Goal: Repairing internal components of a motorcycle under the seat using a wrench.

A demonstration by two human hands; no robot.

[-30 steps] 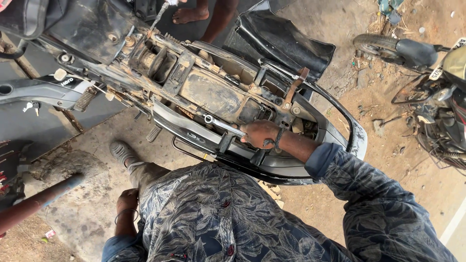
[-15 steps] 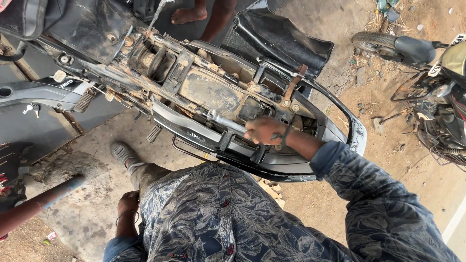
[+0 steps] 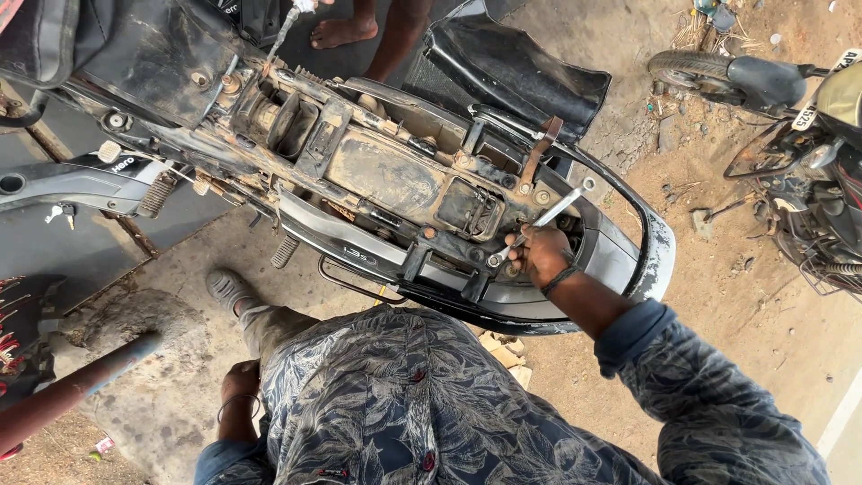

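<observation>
At the far left, a dark red pipe [image 3: 67, 391] slants over the dirt ground [image 3: 718, 296], and above it a grey side panel [image 3: 76, 180] lies on the concrete floor [image 3: 193, 242]. The person's left hand [image 3: 238, 382] hangs low beside the patterned shirt [image 3: 404, 404], near a grey shoe [image 3: 229, 289]; its fingers are hidden, so I cannot tell whether they are spread or closed.

Across the middle lies 1 stripped motorcycle frame [image 3: 377, 171], rusty and muddy, its seat off. A black seat [image 3: 530, 76] rests behind it, and another person's bare foot [image 3: 341, 31] stands on the concrete beyond the frame, next to a screwdriver [image 3: 283, 31] pointing down at the frame.

Toward the rear of the frame, the right hand [image 3: 543, 256] has its fingers [image 3: 530, 241] wrapped tight around the lower part of a silver spanner [image 3: 548, 216]. The spanner slants up and right, its lower end on a fitting by the tail section and its open upper end free above the grey tail cowl [image 3: 628, 251].

At the far right, a second motorcycle [image 3: 808, 135] stands on the dirt, well apart.
</observation>
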